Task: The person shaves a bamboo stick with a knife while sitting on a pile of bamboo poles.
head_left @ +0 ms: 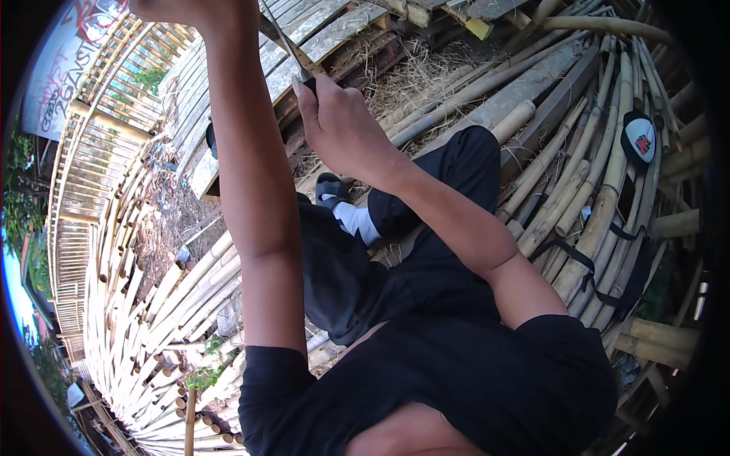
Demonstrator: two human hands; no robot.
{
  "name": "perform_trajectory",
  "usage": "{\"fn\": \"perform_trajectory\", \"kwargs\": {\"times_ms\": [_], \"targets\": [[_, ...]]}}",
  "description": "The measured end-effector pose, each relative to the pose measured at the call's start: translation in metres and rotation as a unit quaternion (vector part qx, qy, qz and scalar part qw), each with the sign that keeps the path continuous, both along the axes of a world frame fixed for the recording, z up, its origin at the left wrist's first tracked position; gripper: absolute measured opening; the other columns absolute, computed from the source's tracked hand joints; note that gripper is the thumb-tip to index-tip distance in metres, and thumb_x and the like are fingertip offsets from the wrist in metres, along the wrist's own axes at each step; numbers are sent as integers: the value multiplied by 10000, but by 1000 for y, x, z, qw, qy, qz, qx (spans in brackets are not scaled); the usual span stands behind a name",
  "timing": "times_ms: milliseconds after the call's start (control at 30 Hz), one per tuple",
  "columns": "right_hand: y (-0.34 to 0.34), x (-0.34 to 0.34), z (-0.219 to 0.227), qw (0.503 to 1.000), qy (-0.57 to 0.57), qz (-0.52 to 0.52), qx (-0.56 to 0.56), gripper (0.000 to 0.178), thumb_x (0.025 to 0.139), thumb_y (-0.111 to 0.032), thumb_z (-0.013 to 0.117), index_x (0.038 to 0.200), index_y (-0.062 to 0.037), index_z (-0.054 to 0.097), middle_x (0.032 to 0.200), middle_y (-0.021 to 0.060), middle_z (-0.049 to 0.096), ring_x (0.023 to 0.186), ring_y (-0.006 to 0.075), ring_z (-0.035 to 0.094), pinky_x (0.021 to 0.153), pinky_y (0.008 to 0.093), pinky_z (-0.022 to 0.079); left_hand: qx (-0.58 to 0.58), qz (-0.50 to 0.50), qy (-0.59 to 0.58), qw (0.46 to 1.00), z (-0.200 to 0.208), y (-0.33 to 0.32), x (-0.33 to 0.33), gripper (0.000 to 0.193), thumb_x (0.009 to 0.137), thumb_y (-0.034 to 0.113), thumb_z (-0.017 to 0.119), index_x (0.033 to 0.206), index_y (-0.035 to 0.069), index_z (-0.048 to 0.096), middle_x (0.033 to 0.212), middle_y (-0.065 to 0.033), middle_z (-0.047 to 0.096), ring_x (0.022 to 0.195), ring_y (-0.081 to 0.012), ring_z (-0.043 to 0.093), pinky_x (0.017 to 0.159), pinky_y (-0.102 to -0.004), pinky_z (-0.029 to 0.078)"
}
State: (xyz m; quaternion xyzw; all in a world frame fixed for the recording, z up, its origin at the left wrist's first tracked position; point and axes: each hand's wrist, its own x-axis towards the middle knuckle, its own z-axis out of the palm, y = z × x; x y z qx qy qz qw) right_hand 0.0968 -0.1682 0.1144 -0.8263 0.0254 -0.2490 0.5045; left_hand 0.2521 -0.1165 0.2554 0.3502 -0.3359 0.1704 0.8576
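Note:
My right hand (pixel 338 125) is closed around the dark handle of a knife (pixel 286 42). Its narrow metal blade points up and away to the left, toward the top edge of the view. Beyond the blade lies a slatted wooden platform (pixel 201 114). My left arm reaches straight ahead, and my left hand (pixel 176 9) is at the top edge, bent to the left. The frame cuts off its fingers, so whatever they hold is hidden.
Long bamboo poles (pixel 578 190) lie to my right, with a white-and-black cap (pixel 639 140) and a black strap (pixel 582 258) on them. More cut bamboo (pixel 175 304) is piled at left beside a bamboo fence (pixel 84 205). Dry straw (pixel 418 80) lies ahead. My sandaled foot (pixel 331 190) rests between.

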Motion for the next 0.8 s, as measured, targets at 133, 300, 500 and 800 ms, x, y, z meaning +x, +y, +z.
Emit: {"fn": "perform_trajectory", "kwargs": {"times_ms": [133, 300, 500, 800], "targets": [[-8, -3, -11, 998, 52, -26, -24, 390, 965, -264, 424, 863, 104, 501, 682, 309, 581, 731, 478, 606, 619, 510, 497, -38, 214, 8, 976, 1, -42, -49, 368, 923, 166, 436, 567, 143, 342, 517, 48, 301, 432, -45, 229, 401, -243, 179], [-35, -6, -107, 975, 209, -59, -38, 425, 971, -295, 385, 879, 87, 546, 790, 303, 595, 714, 462, 589, 656, 526, 446, -40, 213, -24, 976, 4, -42, -51, 386, 933, 187, 451, 568, 142, 335, 515, 49, 299, 417, -47, 245, 390, -244, 189], [-19, -6, -18, 996, 85, -36, 20, 414, 967, -302, 408, 838, 72, 532, 670, 271, 573, 693, 462, 572, 627, 520, 425, -20, 191, -20, 981, 6, -40, -65, 400, 941, 204, 461, 567, 145, 332, 503, 51, 292, 403, -47, 259, 380, -241, 198], [-25, -4, -103, 988, 132, -74, 0, 415, 970, -292, 406, 832, 81, 523, 684, 296, 565, 726, 472, 578, 655, 511, 445, -31, 189, 4, 981, 7, -43, -66, 397, 943, 198, 458, 569, 152, 333, 501, 56, 296, 395, -44, 242, 371, -246, 179]]}}
